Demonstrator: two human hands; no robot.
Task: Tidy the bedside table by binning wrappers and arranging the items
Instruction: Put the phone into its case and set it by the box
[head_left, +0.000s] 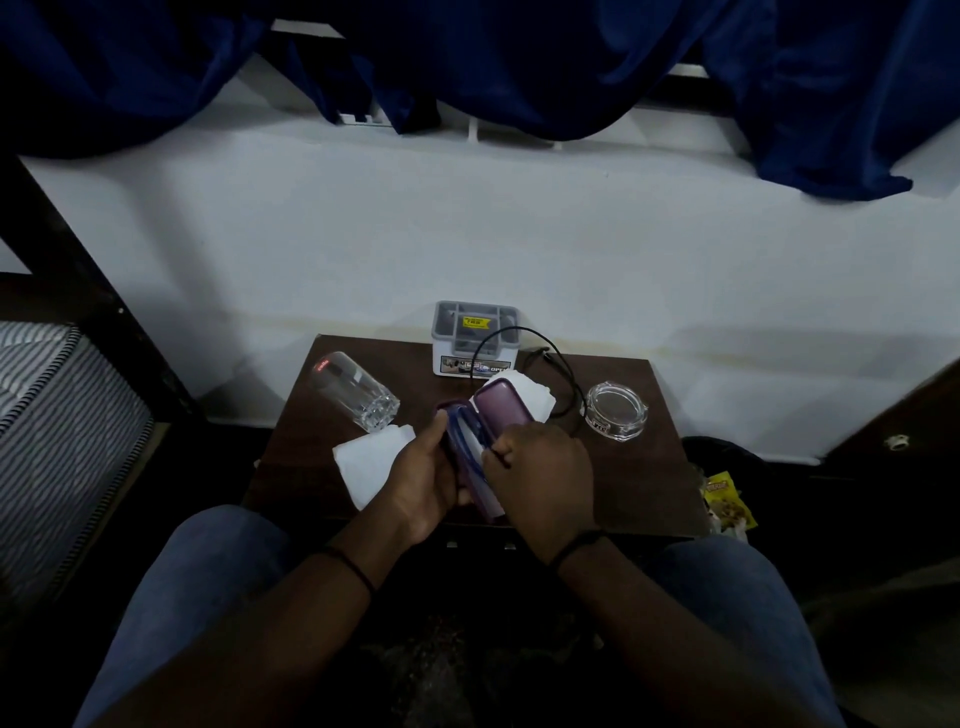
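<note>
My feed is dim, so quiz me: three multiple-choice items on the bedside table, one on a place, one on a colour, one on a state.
1. Where does the glass ashtray stand on the table?
A. right side
B. left front corner
C. inside the organiser

2. What colour is the case in the hands?
A. yellow
B. purple
C. white

3. How is the case?
A. shut, lying flat
B. open, held by both hands
C. open, lying alone

Answers:
1 A: the ashtray sits right of the black cable, away from the grey organiser box.
2 B: its raised lid shows purple.
3 B: the lid stands up, the left hand grips the base and the right hand pinches something at its rim.
</note>
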